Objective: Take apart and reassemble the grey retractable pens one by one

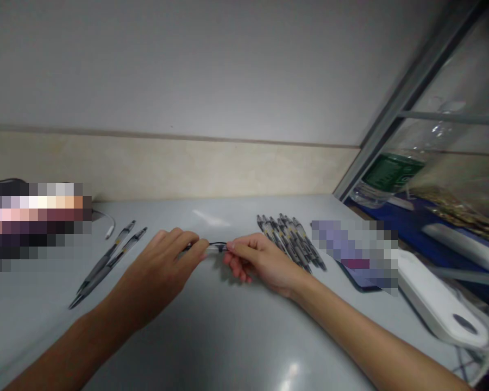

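My left hand (173, 255) reaches in over the grey table, thumb and fingers pinched on one end of a slim pen part (217, 245). From the right, my right hand (258, 258) pinches the other end between thumb and forefinger, its remaining fingers curled below. Only a short dark and clear stretch shows between the hands; the fingers cover the rest. Two grey-and-clear pens (101, 266) lie side by side left of my left hand. Just beyond my right hand several similar pens or pen barrels (291, 239) lie in a slanting row.
A phone (362, 282), partly pixelated, lies on the right beside a white rounded device (440, 304). A plastic bottle (395, 171) with a green label stands behind a metal frame (411, 81). At left are a pixelated object (32, 228) and a white cable plug (110, 229).
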{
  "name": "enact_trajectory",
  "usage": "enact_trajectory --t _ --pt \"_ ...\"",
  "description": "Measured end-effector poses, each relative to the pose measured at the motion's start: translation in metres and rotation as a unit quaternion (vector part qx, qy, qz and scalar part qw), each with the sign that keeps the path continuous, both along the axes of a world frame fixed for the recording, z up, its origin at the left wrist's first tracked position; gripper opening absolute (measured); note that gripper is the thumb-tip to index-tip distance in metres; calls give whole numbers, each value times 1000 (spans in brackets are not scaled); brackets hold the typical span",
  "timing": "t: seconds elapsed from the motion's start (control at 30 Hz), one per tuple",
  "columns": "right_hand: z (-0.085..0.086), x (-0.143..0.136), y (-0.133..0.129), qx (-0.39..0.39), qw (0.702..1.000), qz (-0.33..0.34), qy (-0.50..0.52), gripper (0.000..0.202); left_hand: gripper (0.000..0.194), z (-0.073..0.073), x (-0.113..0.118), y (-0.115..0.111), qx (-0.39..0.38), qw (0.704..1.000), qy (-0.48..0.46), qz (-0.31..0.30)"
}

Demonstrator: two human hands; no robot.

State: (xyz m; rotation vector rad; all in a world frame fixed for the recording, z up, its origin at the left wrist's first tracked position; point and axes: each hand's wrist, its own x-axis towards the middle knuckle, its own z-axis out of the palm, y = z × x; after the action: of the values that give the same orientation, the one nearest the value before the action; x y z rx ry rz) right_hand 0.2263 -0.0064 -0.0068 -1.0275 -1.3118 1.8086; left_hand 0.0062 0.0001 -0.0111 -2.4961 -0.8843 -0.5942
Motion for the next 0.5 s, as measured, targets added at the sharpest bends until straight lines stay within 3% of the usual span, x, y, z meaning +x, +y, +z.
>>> enact_trajectory --t 0.13,0.33,0.43,0.5 --pt "5 6 1 -72 995 -55 34 33 15 0 -2 5 24 999 10 45" --pt "8 13 0 -190 977 54 81 37 16 6 5 -1 73 997 33 5" --pt "8 9 -5 -151 983 58 83 31 20 5 7 -4 62 998 28 -3" --pt "10 7 -8 -60 997 45 1 31 24 1 6 -4 14 1000 21 -2"
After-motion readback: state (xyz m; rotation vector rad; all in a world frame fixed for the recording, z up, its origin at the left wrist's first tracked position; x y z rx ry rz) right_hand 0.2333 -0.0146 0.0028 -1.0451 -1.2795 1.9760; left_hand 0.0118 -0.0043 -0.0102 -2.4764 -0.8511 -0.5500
